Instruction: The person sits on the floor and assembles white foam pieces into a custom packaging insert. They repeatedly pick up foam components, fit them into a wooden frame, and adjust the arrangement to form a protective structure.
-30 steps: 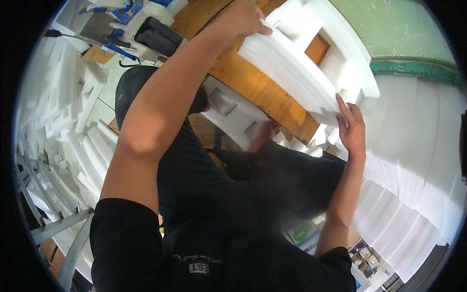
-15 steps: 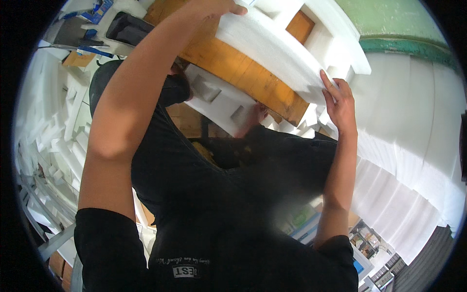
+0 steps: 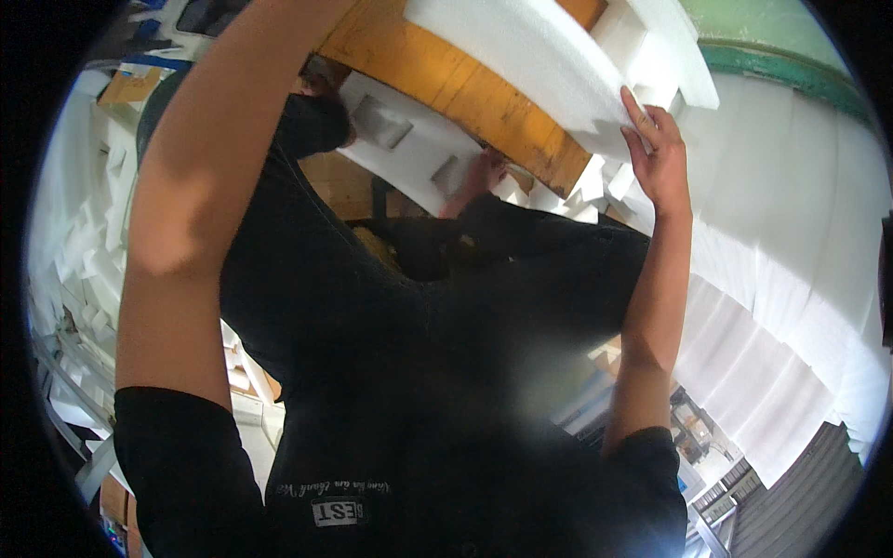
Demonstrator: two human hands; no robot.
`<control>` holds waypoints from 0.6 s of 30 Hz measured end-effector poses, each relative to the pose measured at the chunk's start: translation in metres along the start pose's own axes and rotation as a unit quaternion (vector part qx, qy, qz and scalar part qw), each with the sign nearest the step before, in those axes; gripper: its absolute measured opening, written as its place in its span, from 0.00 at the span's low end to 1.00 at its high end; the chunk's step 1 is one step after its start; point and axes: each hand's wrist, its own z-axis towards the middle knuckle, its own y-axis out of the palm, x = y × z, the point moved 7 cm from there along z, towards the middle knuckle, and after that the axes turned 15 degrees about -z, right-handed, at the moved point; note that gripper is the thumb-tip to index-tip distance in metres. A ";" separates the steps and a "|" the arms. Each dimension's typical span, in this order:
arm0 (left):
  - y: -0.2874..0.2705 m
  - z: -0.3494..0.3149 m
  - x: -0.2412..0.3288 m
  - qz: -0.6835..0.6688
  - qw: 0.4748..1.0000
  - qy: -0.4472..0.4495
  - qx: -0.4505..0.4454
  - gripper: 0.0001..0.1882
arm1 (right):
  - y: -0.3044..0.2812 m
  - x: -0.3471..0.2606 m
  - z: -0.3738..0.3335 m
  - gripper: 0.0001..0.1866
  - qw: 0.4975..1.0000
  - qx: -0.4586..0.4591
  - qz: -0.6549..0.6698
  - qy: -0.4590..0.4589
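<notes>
A long white foam piece (image 3: 526, 65) with a smooth curved side stands on the wooden tabletop (image 3: 446, 79). My right hand (image 3: 659, 153) grips its right end, the fingers over the edge and the thumb against the near side. My left forearm (image 3: 209, 139) reaches up past the top of the head view, so the left hand is out of sight. Behind the long piece, more white foam (image 3: 674, 46) shows, with wood visible in the gap between.
Below the tabletop, a white foam block with recesses (image 3: 386, 126) lies by my bare feet. Foam scraps (image 3: 84, 242) are heaped at the left. White sheeting (image 3: 772, 186) hangs on the right, below a green band (image 3: 791, 70). A cardboard box (image 3: 135, 86) sits at upper left.
The table and foam sit higher in the view. My left hand, earlier on the foam's top edge, has passed out of the picture. My right hand stays at the foam's end.
</notes>
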 end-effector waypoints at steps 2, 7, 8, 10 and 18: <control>-0.005 -0.002 0.000 -0.023 1.000 -0.002 -0.003 0.30 | 0.001 -0.001 0.003 0.35 1.000 0.008 0.001 -0.005; -0.005 -0.016 0.014 -0.041 0.999 0.004 -0.035 0.28 | 0.011 0.007 -0.002 0.35 0.999 0.001 -0.033 0.014; -0.004 -0.013 0.014 -0.024 0.999 -0.017 -0.031 0.27 | 0.013 0.008 -0.003 0.35 1.000 -0.006 -0.013 0.021; -0.002 -0.008 0.014 0.001 0.999 -0.030 -0.026 0.27 | 0.014 0.014 -0.003 0.35 0.999 -0.015 0.027 0.037; -0.006 -0.001 0.007 -0.018 0.998 -0.054 -0.031 0.31 | 0.003 0.046 -0.013 0.31 0.996 -0.039 0.020 0.084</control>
